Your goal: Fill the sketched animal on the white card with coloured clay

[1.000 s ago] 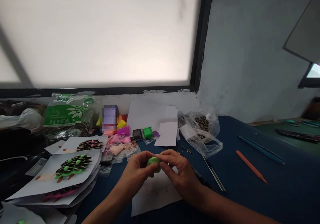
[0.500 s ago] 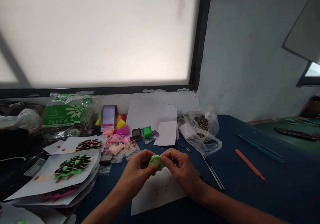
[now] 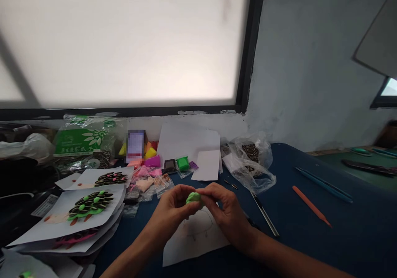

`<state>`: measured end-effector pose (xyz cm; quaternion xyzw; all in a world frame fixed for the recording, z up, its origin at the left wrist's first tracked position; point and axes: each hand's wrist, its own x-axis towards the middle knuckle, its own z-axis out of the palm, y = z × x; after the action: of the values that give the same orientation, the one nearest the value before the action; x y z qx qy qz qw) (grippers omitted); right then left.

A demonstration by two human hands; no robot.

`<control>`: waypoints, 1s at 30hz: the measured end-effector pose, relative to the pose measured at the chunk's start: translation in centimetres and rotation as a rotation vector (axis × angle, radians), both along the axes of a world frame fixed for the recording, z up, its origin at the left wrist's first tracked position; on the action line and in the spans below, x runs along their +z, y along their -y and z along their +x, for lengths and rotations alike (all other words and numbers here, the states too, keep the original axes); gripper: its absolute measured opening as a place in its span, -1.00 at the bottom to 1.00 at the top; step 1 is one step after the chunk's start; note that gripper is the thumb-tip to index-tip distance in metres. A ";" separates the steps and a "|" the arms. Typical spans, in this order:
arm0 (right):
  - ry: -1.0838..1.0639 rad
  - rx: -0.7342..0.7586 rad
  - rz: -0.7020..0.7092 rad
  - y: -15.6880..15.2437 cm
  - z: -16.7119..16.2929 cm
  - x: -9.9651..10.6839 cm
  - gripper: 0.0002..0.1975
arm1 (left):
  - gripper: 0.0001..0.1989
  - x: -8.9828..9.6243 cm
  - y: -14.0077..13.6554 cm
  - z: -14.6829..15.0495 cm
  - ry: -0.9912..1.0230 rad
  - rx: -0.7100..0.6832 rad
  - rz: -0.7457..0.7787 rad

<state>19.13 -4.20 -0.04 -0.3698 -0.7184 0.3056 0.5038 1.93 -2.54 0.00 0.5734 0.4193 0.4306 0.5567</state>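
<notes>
A lump of light green modelling clay (image 3: 194, 197) is pinched between my two hands, above the paper. My left hand (image 3: 173, 205) grips it from the left with thumb and fingers. From the right, my right hand (image 3: 221, 205) presses on it with thumb and fingertips. Beneath them lies a white sheet (image 3: 182, 249) with a pencil outline of a rounded body and short legs; my hands cover part of the drawing.
Finished seed-and-clay pictures (image 3: 89, 205) are stacked at left. Behind are coloured clay packets (image 3: 182, 163), blank papers (image 3: 206, 164) and a plastic bag of sunflower seeds (image 3: 249, 154). To the right lie a craft knife (image 3: 265, 216), an orange clay tool (image 3: 312, 205) and blue tweezers (image 3: 324, 184).
The green clay has been turned and squeezed between my fingers and looks more bunched up. Both hands stay in nearly the same place.
</notes>
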 end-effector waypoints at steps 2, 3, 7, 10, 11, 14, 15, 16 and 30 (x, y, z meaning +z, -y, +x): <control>0.001 -0.011 -0.016 0.0 0.0 0.0 -0.76 | -0.55 0.3 0.1 0.0 -0.006 -0.005 0.003; 0.001 -0.015 -0.034 0.1 0.0 0.0 -0.76 | -0.55 0.6 0.1 -0.1 -0.007 -0.010 0.000; 0.012 0.014 -0.119 0.3 0.0 0.1 -0.77 | -0.57 1.7 0.5 -0.1 -0.003 -0.033 -0.026; -0.027 0.046 -0.172 0.4 0.0 0.3 -0.76 | -0.58 2.0 0.5 -0.3 0.003 -0.059 -0.061; -0.049 0.053 -0.196 0.4 0.0 0.3 -0.75 | -0.58 2.0 0.5 -0.3 0.003 -0.082 -0.078; -0.084 0.050 -0.240 0.2 -0.1 0.3 -0.74 | -0.56 2.0 0.2 -0.6 0.001 -0.145 -0.111; -0.078 0.040 -0.239 0.2 -0.1 0.3 -0.74 | -0.55 2.0 0.2 -0.7 0.000 -0.147 -0.117; -0.064 0.030 -0.233 0.1 -0.1 0.2 -0.74 | -0.55 2.0 0.1 -0.8 -0.001 -0.136 -0.118; -0.031 0.045 -0.173 0.4 -0.1 0.6 -0.78 | -0.61 1.9 0.3 -0.4 -0.213 -0.171 -0.101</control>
<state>19.03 -4.61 0.54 -0.3910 -0.6897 0.3832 0.4740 1.54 -2.86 1.95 0.6206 0.4467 0.2967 0.5721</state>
